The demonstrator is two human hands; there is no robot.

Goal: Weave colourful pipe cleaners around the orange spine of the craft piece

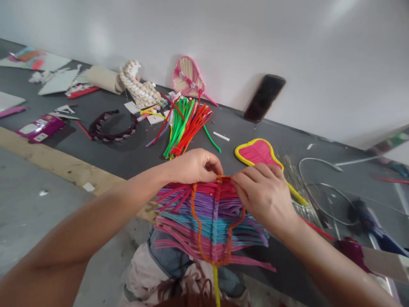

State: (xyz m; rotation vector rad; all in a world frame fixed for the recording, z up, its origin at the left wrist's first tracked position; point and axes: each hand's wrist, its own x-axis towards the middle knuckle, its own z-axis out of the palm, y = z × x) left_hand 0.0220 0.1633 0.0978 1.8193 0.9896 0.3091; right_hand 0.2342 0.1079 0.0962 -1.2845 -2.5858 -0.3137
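Note:
Both my hands hold a woven pipe-cleaner piece (211,217) in front of me, banded red, purple, blue and pink, with an orange pipe-cleaner outline and a yellow stem at the bottom. My left hand (194,166) pinches the top edge near the orange loop. My right hand (263,194) grips the upper right side, fingers curled over the red strands. The strand ends stick out loose on both sides.
A bundle of loose green, red and orange pipe cleaners (183,125) lies on the grey table beyond my hands. A pink fan with a yellow rim (257,152), another pink fan (188,79), a phone (264,98) leaning on the wall, a braided headband (111,126) and wire hoops (322,192) lie around.

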